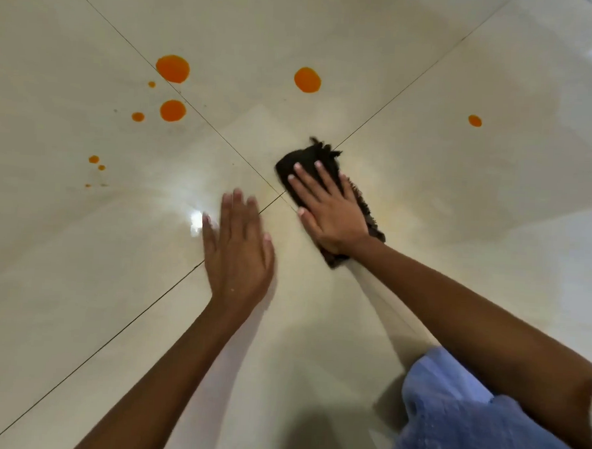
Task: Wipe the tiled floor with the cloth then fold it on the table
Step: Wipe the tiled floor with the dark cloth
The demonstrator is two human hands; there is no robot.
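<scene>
The dark, shaggy cloth [306,156] lies flat on the tiled floor [332,37], over the spot where two grout lines [224,135] cross. The right hand [329,209] presses on it with the palm down and the fingers straight and spread, so it pins the cloth rather than gripping it. The frayed far end and the near corner poke out past the hand. The left hand [238,252] lies just beside it on bare tile, equally flat and holding nothing, apparently as a prop.

Most of the wiping looks undone. A large orange drop [172,68], a second drop [307,80], a third [172,110], a small one far right [475,120] and some specks [94,159] sit untouched.

Because the cloth is only pressed, it could bunch or slide out from under the palm on the glossy tile. A fast pass might smear the orange liquid into streaks or push it into the grout. The propping hand could skid, or land in the wet. The blue garment [466,422] near the right arm could pick up a stain if it trails through.

Open floor surrounds the cloth. The second drop lies straight ahead of it, and the cluster lies to the left across a grout line. The left hand sits between the cloth and the specks and may need to shift. No table is in view.
</scene>
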